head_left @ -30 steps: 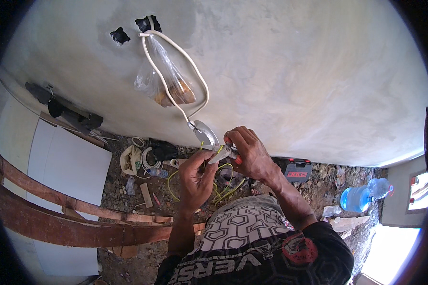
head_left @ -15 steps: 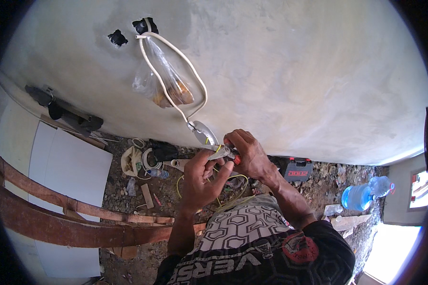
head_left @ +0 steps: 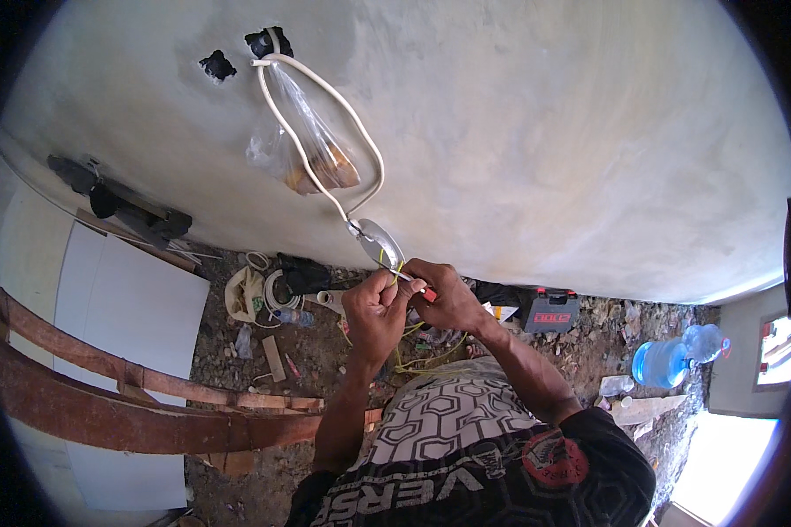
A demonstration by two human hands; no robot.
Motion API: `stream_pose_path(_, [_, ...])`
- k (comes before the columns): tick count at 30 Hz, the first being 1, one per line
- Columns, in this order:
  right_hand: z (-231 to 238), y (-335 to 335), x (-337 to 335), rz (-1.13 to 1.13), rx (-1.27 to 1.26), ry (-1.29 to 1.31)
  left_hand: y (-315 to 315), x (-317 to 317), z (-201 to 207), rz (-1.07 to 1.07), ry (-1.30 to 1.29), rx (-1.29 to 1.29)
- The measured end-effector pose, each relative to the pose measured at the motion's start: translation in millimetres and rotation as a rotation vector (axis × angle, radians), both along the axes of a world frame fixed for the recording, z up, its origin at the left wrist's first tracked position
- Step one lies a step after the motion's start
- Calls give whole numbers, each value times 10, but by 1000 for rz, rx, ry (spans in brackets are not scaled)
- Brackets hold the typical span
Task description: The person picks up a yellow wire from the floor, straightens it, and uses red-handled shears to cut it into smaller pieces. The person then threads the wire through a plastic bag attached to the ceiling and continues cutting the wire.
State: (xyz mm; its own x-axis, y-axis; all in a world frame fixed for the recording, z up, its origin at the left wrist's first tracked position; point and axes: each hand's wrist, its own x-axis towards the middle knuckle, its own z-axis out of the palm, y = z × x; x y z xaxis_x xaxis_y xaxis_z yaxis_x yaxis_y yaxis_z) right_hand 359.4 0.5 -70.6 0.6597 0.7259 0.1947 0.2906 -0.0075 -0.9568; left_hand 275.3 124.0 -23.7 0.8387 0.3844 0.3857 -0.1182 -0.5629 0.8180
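Observation:
A white cable (head_left: pixel 360 132) loops down from a hole in the wall, and a round silver disc (head_left: pixel 376 241) is at its lower end. Thin yellow wire (head_left: pixel 399 267) runs from beside the disc to my fingers. My left hand (head_left: pixel 373 316) is closed, thumb and fingertips pinching the wire just below the disc. Against it, my right hand (head_left: pixel 448 299) is wrapped round red-handled pliers (head_left: pixel 429 295); a red handle end shows, while most of the tool is hidden by my fingers.
Behind the cable hangs a clear plastic bag (head_left: pixel 321 162) with brownish contents. Wooden rails (head_left: pixel 141 426) cross the left side. On the rubble floor are a grey tool case (head_left: pixel 551 312), a blue water jug (head_left: pixel 661 364), a coil of white cable (head_left: pixel 277 292) and a white panel (head_left: pixel 123 307).
My left fingers have closed from a spread pose into a pinch. The pliers have turned, so their metal jaws show less. Both hands stay close below the disc.

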Motion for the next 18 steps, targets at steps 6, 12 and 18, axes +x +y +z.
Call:
stream_pose_path(6, [57,-17,-25,-11,-80,63,-19,26,-96,-12,-62,-50])
stream_pose_path(12, [31,-35,-27,9,-7,73,-32,8,-129,2,-68,-31])
stream_pose_path(18, [-46,-21,-12,9,-18,50,-57,-10,-129,52,-54,-40])
